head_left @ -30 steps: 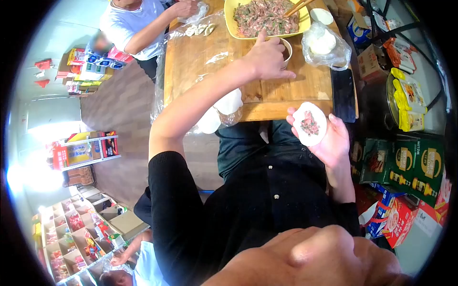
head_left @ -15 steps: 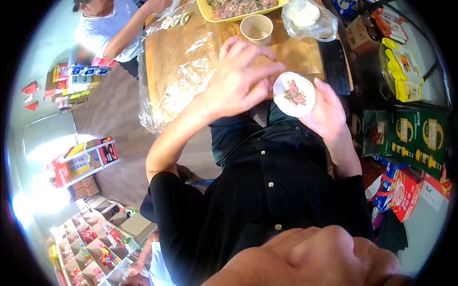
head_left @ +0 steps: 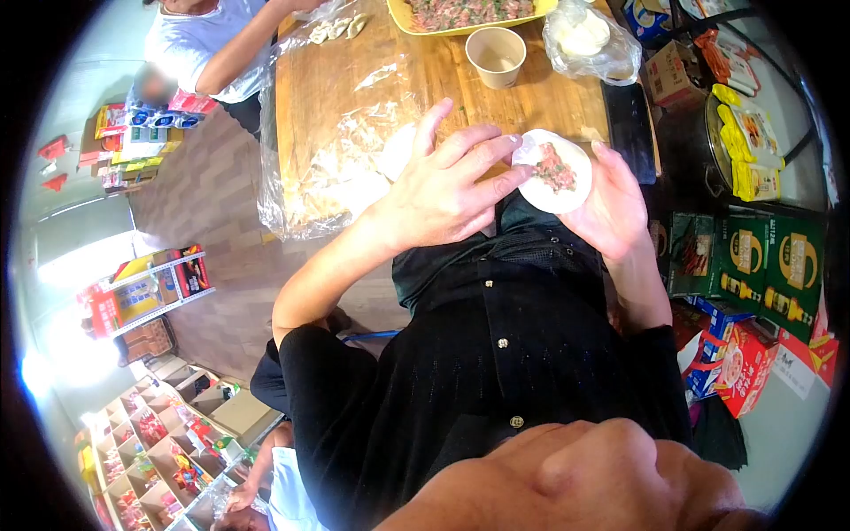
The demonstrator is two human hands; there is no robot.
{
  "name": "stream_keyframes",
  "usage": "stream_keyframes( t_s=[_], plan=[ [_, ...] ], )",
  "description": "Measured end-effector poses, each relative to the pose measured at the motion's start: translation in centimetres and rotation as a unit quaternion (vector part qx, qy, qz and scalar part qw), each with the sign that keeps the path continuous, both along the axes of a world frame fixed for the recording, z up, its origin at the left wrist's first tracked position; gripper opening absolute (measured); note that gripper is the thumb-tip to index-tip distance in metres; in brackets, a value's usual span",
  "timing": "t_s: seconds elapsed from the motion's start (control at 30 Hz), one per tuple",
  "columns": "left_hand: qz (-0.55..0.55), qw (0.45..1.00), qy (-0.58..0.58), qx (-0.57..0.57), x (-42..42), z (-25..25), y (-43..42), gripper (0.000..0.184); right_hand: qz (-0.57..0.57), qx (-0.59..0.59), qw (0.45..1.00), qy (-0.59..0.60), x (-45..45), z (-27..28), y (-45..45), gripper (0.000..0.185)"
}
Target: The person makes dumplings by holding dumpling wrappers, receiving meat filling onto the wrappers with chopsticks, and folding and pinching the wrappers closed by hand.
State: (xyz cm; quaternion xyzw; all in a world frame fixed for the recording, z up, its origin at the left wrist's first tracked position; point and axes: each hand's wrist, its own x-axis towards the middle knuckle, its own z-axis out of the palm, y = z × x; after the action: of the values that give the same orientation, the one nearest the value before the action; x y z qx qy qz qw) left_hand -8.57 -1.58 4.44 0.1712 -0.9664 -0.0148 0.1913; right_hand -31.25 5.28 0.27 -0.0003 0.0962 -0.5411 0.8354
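Left hand, fingers spread, now at left rim of wrapper; one second earlier, at paper cup, now clear. Right hand holds wrapper from below, filling exposed, near edge of table

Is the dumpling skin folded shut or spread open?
Spread open: the round dumpling skin lies in the right hand, its meat filling showing, uncovered.

Brown wood-grained table; by its near edge, a white wrapper with green-flecked pink filling; on it, a yellow bowl and beige cup.
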Motion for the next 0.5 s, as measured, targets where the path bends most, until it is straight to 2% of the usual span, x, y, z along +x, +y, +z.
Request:
stream_keyframes(
  t_s=[0.1,0.2,0.3,0.37,0.4,0.5],
  plan=[
    [-0.011,0.999,0.013,0.037,0.5,-0.3,-0.5,0.045,0.015,0.006,1.0,0.005,0.6,-0.3,-0.3,0.056],
    [0.043,0.98,0.121,0.149,0.3,-0.3,-1.2,0.038,0.036,0.033,0.999,0.017,1.3,-0.2,-0.3,0.057],
    [0.091,0.988,0.07,0.106,-1.0,-0.2,-0.8,0.038,0.082,0.008,0.997,-0.012,1.5,-1.3,-0.7,0.058],
    [0.082,0.988,0.092,0.098,-1.9,-1.8,-0.6,0.04,0.075,0.026,0.997,0.026,2.1,-1.1,-0.9,0.057],
    [0.087,0.989,0.093,0.076,-2.1,-2.3,-0.5,0.042,0.119,0.0,0.993,0.013,2.6,-1.0,-1.3,0.057],
    [0.111,0.989,0.093,0.038,-2.6,-2.5,0.3,0.045,0.085,0.009,0.996,0.032,2.4,-1.4,-1.5,0.055]
  ],
)
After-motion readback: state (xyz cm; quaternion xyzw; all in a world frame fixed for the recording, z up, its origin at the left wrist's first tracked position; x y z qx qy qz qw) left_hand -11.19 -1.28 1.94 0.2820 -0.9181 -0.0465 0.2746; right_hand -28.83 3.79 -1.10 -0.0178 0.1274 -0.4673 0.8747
